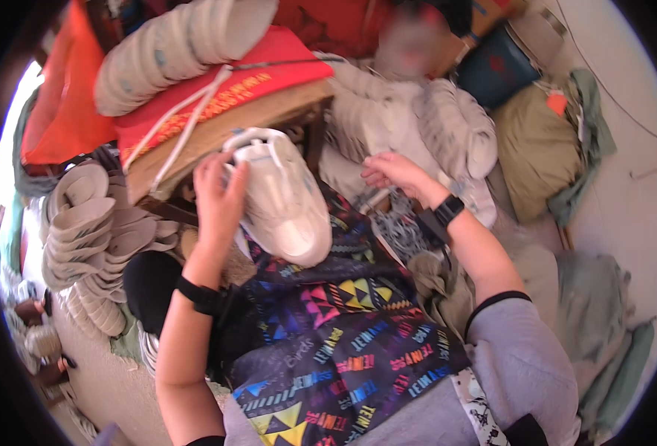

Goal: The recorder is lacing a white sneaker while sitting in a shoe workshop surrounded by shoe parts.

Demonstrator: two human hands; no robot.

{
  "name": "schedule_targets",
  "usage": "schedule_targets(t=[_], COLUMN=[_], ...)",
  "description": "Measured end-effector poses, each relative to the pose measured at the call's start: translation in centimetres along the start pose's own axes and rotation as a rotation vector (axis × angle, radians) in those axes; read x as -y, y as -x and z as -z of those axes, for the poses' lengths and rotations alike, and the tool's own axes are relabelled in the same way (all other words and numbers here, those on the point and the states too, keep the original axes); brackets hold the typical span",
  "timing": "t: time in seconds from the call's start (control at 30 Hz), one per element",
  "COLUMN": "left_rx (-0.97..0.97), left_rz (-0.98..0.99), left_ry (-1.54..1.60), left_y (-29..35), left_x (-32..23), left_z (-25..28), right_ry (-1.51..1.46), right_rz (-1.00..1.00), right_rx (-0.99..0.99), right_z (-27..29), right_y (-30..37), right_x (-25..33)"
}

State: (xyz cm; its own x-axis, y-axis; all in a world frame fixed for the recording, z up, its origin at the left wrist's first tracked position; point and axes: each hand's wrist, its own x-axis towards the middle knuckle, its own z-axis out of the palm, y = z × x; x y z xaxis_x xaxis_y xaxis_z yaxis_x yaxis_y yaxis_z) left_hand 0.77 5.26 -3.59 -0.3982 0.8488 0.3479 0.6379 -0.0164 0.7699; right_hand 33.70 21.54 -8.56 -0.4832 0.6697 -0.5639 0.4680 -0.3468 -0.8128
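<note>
Shoe point(290, 204) in curled left grip point(223, 192)

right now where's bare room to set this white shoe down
Bare floor shows far right, past the green cloth, and lower left, below the stacked shoe pieces, beside the left forearm. It's crowded on the red-covered table and beyond the right hand.

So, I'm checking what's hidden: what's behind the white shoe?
The wooden table and patterned apron show past the white shoe, held in the left hand; anything directly behind it is covered.
</note>
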Motion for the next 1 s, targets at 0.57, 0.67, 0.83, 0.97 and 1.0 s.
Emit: schedule_targets(t=[0.57, 0.67, 0.83, 0.97, 1.0], left_rx=[0.052, 0.075, -0.031, -0.045, 0.008], left_rz=[0.236, 0.27, 0.094, -0.051, -0.09], left_ry=[0.256, 0.26, 0.171, 0.08, 0.164], left_y=[1.4, 1.3, 1.8, 1.5, 1.7], left_x=[-1.0, -1.6, -2.1, -5.4, -6.4], left_z=[0.4, 0.8, 2.3, 2.6, 2.5], right_ry=[-0.038, 0.638, 0.5, -0.378, -0.378], right_rz=[-0.311, 0.007, -0.055, 0.058, 0.058], right_rx=[-0.236, -0.135, -0.43, -0.258, -0.266], right_z=[0.3, 0.2, 0.0, 2.2, 2.5], right_y=[-5.6, -6.8, -5.0, 1.7, 2.8], right_x=[-21.1, -23.5, -18.3, -4.7, -2.1])
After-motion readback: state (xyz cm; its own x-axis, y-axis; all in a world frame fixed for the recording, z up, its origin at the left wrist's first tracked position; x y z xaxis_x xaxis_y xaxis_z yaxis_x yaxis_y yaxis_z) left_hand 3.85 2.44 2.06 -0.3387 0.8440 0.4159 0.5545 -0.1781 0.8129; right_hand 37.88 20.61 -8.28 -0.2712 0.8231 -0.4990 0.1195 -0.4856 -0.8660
